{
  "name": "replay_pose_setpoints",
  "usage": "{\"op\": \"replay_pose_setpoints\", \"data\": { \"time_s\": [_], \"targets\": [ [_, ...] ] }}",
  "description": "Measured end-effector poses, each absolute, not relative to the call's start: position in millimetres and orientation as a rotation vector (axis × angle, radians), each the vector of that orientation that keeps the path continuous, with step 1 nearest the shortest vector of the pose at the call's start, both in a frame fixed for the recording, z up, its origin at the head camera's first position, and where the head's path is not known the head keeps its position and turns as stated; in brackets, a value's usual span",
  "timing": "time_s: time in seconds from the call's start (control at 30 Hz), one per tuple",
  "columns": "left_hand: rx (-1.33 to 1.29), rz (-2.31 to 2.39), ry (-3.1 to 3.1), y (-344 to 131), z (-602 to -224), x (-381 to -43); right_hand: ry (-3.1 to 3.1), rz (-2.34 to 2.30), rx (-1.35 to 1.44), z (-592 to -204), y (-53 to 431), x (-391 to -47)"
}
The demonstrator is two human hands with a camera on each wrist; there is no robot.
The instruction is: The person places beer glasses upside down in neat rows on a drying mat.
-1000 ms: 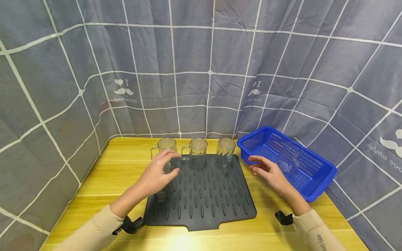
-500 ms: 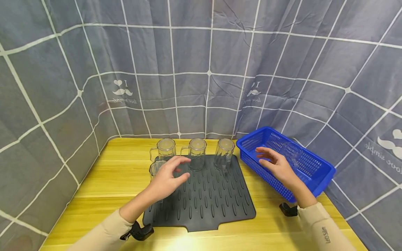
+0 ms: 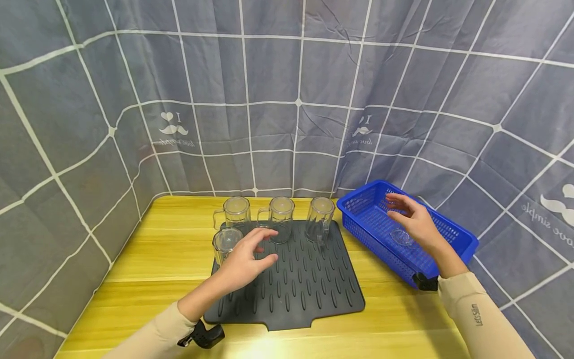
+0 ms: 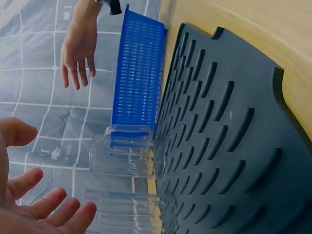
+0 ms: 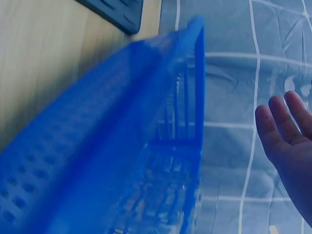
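My left hand (image 3: 246, 259) hovers over the black drying mat (image 3: 309, 294), thumb and fingers spread, holding nothing. Partly behind it stands a clear glass mug (image 3: 226, 240) at the mat's left side. Along the mat's far edge stand a left mug (image 3: 236, 207), a middle mug (image 3: 281, 212) and a right mug (image 3: 320, 219), all bottoms up. My right hand (image 3: 417, 224) is above the blue basket (image 3: 367, 244), fingers loosely bent around nothing. Below it, a glass mug (image 3: 400, 238) lies in the basket, partly hidden by the hand; its glass also shows in the right wrist view.
The mat lies on a yellow wood-grain table (image 3: 170, 249). The basket stands right of the mat, angled, its near left corner close to the right mug. A grey checked curtain (image 3: 273, 124) hangs behind and at both sides.
My right hand has moved right and away from me, from beside the basket to over it. My left hand has drifted right, off the front left mug, which now shows more.
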State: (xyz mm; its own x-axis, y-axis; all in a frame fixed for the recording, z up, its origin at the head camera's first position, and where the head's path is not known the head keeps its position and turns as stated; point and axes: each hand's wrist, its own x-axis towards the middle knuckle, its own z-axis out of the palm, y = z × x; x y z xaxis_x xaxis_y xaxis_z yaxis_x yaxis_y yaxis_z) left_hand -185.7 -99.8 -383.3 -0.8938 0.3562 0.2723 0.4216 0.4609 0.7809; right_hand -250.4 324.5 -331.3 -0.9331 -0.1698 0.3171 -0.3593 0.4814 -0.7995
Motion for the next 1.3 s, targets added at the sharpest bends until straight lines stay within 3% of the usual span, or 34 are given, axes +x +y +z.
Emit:
{"op": "replay_pose_setpoints", "data": {
  "time_s": [0.17,0.53,1.3],
  "targets": [
    [-0.703,-1.432,-2.637,-96.8,-386.7,-185.6,-2.539,1.317,0.385,-321.9,336.8,-256.7],
    [-0.718,-1.418,-2.696,-96.2,-392.8,-183.7,-2.63,1.175,0.107,-339.1,375.5,-287.3],
    [-0.776,-1.357,-2.745,-94.4,-393.5,-184.5,-2.776,0.911,-0.082,-353.0,415.9,-304.0]
  ]
}}
